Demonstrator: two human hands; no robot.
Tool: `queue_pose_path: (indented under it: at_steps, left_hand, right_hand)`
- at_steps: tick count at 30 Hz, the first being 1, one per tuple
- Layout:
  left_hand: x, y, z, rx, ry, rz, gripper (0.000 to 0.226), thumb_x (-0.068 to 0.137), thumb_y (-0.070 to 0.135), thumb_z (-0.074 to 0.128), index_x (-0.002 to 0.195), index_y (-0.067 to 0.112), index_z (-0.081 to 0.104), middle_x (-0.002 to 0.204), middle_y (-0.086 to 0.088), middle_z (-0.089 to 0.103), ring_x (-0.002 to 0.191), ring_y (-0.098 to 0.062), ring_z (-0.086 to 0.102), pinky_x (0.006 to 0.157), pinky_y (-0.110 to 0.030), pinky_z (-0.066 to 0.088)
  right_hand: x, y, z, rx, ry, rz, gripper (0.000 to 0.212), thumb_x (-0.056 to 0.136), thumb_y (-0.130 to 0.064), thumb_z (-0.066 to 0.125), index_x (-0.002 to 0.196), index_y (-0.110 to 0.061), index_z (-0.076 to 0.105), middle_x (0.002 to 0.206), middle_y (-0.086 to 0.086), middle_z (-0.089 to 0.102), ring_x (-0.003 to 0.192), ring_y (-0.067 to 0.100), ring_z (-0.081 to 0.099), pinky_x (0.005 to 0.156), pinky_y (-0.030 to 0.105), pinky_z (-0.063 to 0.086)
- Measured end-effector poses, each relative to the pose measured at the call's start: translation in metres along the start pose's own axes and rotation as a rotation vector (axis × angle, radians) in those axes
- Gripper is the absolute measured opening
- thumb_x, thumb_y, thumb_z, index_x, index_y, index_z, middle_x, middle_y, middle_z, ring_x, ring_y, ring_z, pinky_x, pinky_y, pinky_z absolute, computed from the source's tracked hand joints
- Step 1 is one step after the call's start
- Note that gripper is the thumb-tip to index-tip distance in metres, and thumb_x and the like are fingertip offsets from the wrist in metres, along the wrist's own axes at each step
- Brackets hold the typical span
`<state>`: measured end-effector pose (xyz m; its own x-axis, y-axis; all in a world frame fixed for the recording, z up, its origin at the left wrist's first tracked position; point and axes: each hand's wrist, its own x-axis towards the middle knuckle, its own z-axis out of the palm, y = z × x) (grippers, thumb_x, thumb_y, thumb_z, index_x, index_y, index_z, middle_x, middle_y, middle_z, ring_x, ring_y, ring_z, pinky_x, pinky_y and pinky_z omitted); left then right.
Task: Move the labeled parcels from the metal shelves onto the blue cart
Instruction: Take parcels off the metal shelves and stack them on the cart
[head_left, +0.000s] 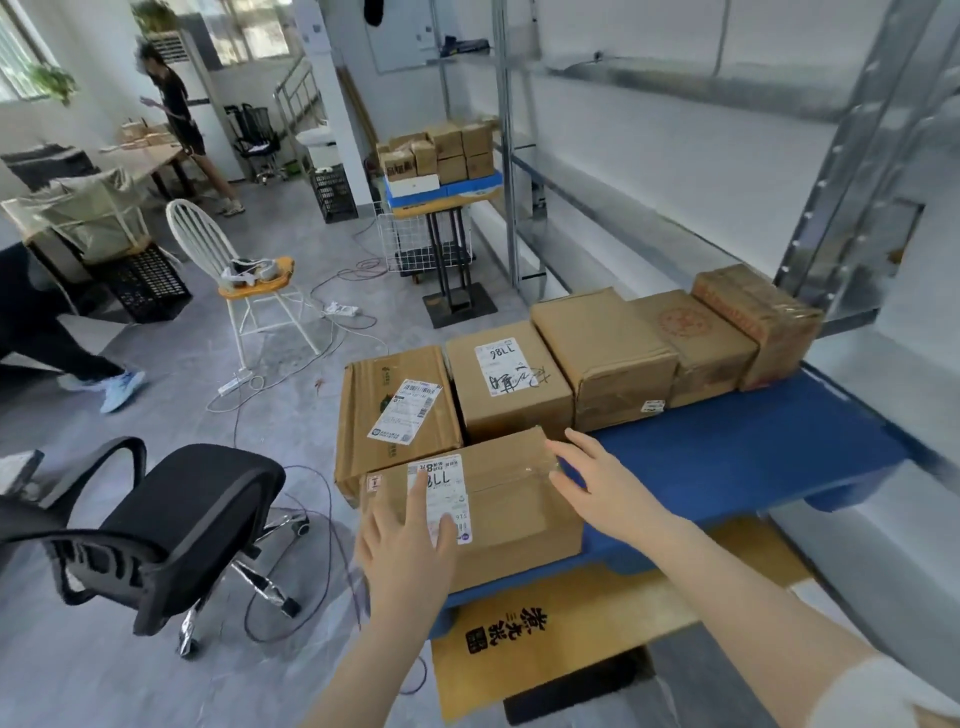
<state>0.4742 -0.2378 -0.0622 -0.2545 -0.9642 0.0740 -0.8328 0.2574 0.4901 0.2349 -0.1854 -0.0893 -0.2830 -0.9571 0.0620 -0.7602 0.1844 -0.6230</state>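
Note:
A blue cart (737, 457) carries several cardboard parcels in a row along its far edge. The nearest parcel (509, 504) lies at the cart's front left corner, with a white label (444, 496) on top. My left hand (408, 540) rests flat on that label, fingers spread. My right hand (597, 480) touches the parcel's right end with open fingers. Behind it lie a labeled parcel (397, 410) and another labeled parcel (506, 384). The metal shelves (675, 171) stand to the right, and the levels I see are bare.
A black office chair (171, 525) stands close on the left. Cables run over the floor. A white chair (228, 270) and black crates are farther left. A second stack of boxes (441, 150) sits on a stand behind. A flat carton lies under the cart. Two people are at the left.

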Motion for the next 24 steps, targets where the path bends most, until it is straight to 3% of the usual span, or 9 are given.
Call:
queue_pose_path:
  at_steps: [4,8,11,12,15,17,19,21,24]
  left_hand:
    - [-0.013,0.091,0.032,0.071,-0.184,0.357,0.062,0.094,0.039,0.045,0.149,0.035,0.018,0.160,-0.001,0.002,0.145,-0.026,0.008,0.116,-0.045,0.010]
    - [-0.065,0.194,0.092,-0.021,-0.284,0.794,0.057,0.081,0.036,0.049,0.135,0.017,0.052,0.145,-0.024,0.041,0.129,-0.044,0.044,0.096,-0.061,0.041]
    - [-0.127,0.281,0.122,0.042,-0.796,0.904,0.074,0.089,0.046,0.037,0.152,0.015,0.013,0.159,-0.017,-0.005,0.145,-0.033,0.017,0.115,-0.044,0.025]
    - [-0.160,0.304,0.129,0.037,-0.767,0.932,0.073,0.091,0.045,0.042,0.151,0.014,0.015,0.159,-0.018,-0.003,0.144,-0.032,0.021,0.115,-0.041,0.025]
    - [-0.277,0.351,0.140,0.026,-0.739,1.262,0.059,0.072,0.031,0.060,0.121,-0.002,0.061,0.129,-0.040,0.047,0.100,-0.056,0.059,0.083,-0.064,0.050]
    - [-0.342,0.371,0.144,-0.025,-0.728,1.350,0.060,0.068,0.035,0.054,0.117,0.002,0.066,0.125,-0.034,0.055,0.091,-0.054,0.063,0.075,-0.059,0.051]
    - [-0.410,0.394,0.143,-0.038,-0.679,1.376,0.060,0.080,0.035,0.055,0.137,0.015,0.050,0.144,-0.022,0.042,0.119,-0.043,0.053,0.094,-0.052,0.046]
    - [-0.469,0.410,0.154,0.021,-0.666,1.469,0.068,0.092,0.048,0.044,0.150,0.032,0.013,0.158,-0.005,0.015,0.140,-0.025,0.029,0.111,-0.036,0.030]
    - [-0.566,0.431,0.171,0.004,-0.726,1.564,0.072,0.092,0.052,0.041,0.148,0.042,-0.003,0.159,0.003,0.002,0.142,-0.016,0.021,0.111,-0.030,0.025]
  right_hand:
    - [-0.079,0.040,-0.050,0.036,0.157,0.194,0.047,0.094,-0.053,0.039,0.140,-0.049,0.030,0.155,-0.015,0.016,0.135,0.008,0.030,0.102,0.025,0.033]
    - [-0.201,0.093,-0.116,-0.019,0.412,0.490,0.047,0.094,-0.042,0.044,0.140,-0.038,0.038,0.152,0.000,0.026,0.133,0.017,0.037,0.107,0.028,0.029]
    - [-0.324,0.118,-0.168,-0.077,0.569,0.724,0.047,0.095,-0.039,0.045,0.142,-0.033,0.037,0.153,0.003,0.025,0.136,0.021,0.032,0.108,0.032,0.029]
    - [-0.369,0.122,-0.183,-0.111,0.622,0.796,0.047,0.096,-0.038,0.045,0.142,-0.030,0.038,0.152,0.005,0.027,0.135,0.022,0.034,0.106,0.034,0.032]
    - [-0.503,0.125,-0.214,-0.141,0.805,0.997,0.046,0.097,-0.040,0.042,0.140,-0.025,0.039,0.151,0.001,0.029,0.131,0.023,0.039,0.102,0.034,0.038]
    - [-0.587,0.119,-0.223,-0.122,0.942,1.075,0.041,0.096,-0.037,0.043,0.137,-0.030,0.042,0.149,-0.001,0.031,0.131,0.020,0.040,0.102,0.034,0.039]
    - [-0.665,0.114,-0.227,-0.138,1.052,1.166,0.041,0.095,-0.033,0.046,0.136,-0.030,0.045,0.145,0.000,0.034,0.127,0.018,0.043,0.099,0.029,0.039]
    - [-0.732,0.111,-0.231,-0.157,1.099,1.280,0.046,0.094,-0.030,0.048,0.140,-0.027,0.042,0.146,0.000,0.032,0.125,0.018,0.045,0.097,0.024,0.036]
    - [-0.836,0.111,-0.238,-0.172,1.184,1.373,0.048,0.092,-0.024,0.049,0.140,-0.025,0.042,0.145,-0.003,0.034,0.127,0.018,0.042,0.101,0.031,0.038]
